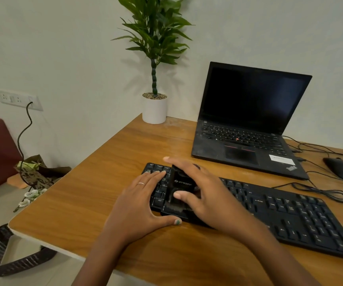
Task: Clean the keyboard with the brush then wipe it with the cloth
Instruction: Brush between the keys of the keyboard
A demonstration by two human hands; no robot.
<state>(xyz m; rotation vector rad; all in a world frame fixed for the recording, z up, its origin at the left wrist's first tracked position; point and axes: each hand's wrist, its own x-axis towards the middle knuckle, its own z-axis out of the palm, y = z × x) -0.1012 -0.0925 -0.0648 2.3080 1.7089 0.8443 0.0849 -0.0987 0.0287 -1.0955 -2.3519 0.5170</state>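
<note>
Brush [182, 189] lengthwise across keyboard [290, 213] rows

"ThinkPad" is read in pale letters on the palm rest corner of the laptop [249, 129]. On the keyboard [279, 213], the key legends "Alt", "W", "S" and "Z" are made out. A white logo on the brush [182, 183] is noted, its lettering too blurred to read.

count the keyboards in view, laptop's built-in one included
2: the black desktop keyboard under both hands at the table's near side, and the laptop's built-in keyboard behind it.
</note>
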